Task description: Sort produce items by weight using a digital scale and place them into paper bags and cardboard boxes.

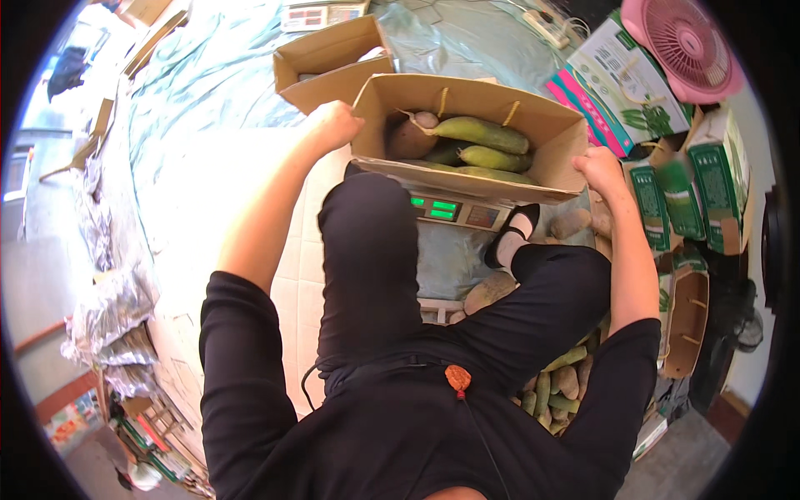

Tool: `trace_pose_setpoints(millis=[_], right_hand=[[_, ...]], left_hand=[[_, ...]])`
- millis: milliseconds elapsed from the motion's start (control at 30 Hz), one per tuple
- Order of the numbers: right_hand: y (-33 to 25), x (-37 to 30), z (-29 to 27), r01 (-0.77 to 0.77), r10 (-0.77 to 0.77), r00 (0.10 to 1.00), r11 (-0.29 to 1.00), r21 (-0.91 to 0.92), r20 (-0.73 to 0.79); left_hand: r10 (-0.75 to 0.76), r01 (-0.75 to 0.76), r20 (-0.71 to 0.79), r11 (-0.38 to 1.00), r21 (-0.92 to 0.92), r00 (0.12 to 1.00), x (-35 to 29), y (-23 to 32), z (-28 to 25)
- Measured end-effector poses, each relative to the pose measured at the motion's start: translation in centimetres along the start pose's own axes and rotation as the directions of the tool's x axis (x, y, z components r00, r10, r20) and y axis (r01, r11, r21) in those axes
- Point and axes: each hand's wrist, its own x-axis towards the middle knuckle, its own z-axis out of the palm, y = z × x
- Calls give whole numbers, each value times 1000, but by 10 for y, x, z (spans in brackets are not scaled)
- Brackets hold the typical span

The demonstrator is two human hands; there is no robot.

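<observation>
I have the open cardboard box [550,150] in the upper middle of the frame, with long green vegetables [487,133] and a round brownish root [412,136] inside. My left hand [335,129] is closed over the rim at its left end; my right hand [602,173] pinches the wall at its near right corner. The scale [482,217] shows just below the near wall, its display [433,207] lit green. Whether the box's full weight sits on it I can't tell.

The step, as I judge it, is seating the box on the scale. I'd keep both ends level, since the contents could roll and tip it, and centre it before loosening either grip. The rim may bend under a hard pinch, so I'd support the walls lower down if lifting. For a true reading, I'd want the bent knee [371,196] and the smaller box [333,54] behind clear of the cardboard, and both hands off.
</observation>
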Motion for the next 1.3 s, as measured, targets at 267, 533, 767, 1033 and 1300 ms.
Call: trace_pose_setpoints(millis=[267,533,767,1033,1300], right_hand=[[-102,10,-13,230,-232,973,971,-64,-11],[-250,-8,72,525,-523,851,841,-135,47],[-336,-80,192,583,-566,812,797,-159,141],[-366,-207,301,582,-468,684,813,-32,560],[-363,-203,274,669,-583,499,729,144,641]], left_hand=[[-154,149,-33,980,-128,987,-22,-91,-22],[-362,293,-170,896,-333,917,-141,-253,-49],[-491,500,-245,866,-32,836,-261,-342,-47],[-773,772,-70,613,167,630,-440,-472,8],[-890,894,-86,443,71,448,-490,-446,66]])
